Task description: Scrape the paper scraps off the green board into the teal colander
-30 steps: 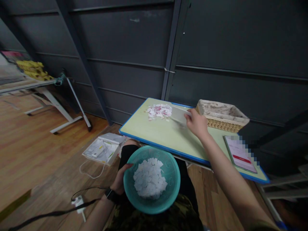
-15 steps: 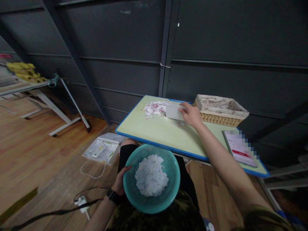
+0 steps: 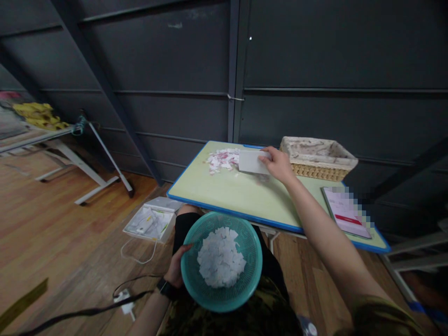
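Here, mid-frame, the right hand [image 3: 278,164] pinches a white card [image 3: 249,162], best held low beside paper scraps [image 3: 224,159]; the left hand [image 3: 175,267] grips a colander [image 3: 252,256], lower centre.

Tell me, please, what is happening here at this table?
The person's left hand grips the rim of a teal basket holding white scraps. The right hand holds a flat white card over the pale green table, its left end beside a pile of pinkish-white scraps. A lined wicker basket and a tablet-like device rest on the table too.
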`<state>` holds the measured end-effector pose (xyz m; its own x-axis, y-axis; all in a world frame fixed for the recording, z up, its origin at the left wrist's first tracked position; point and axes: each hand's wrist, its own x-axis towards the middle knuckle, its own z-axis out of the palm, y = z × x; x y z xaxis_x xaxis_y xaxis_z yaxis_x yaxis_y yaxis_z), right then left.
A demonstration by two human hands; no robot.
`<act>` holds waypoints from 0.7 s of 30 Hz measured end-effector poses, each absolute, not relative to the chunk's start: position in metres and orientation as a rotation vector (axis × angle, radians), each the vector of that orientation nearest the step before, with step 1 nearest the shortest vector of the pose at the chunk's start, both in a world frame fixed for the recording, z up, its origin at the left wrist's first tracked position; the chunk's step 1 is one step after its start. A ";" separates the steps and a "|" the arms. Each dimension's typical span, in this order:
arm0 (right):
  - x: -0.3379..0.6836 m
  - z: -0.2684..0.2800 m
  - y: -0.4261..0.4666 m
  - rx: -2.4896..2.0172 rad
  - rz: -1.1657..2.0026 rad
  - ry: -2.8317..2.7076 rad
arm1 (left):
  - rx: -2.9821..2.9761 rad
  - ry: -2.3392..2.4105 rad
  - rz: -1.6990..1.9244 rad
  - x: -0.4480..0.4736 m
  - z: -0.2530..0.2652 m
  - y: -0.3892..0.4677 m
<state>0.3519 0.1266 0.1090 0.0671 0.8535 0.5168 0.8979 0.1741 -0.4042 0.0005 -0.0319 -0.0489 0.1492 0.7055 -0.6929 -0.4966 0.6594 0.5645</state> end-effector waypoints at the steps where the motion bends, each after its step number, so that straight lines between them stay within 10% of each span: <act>1: 0.352 0.109 0.126 -1.667 -0.081 -1.773 | 0.222 1.126 0.870 0.001 -0.048 -0.033; 21: 0.347 0.103 0.123 -1.541 0.156 -1.811 | 0.236 1.091 0.833 0.014 -0.024 -0.012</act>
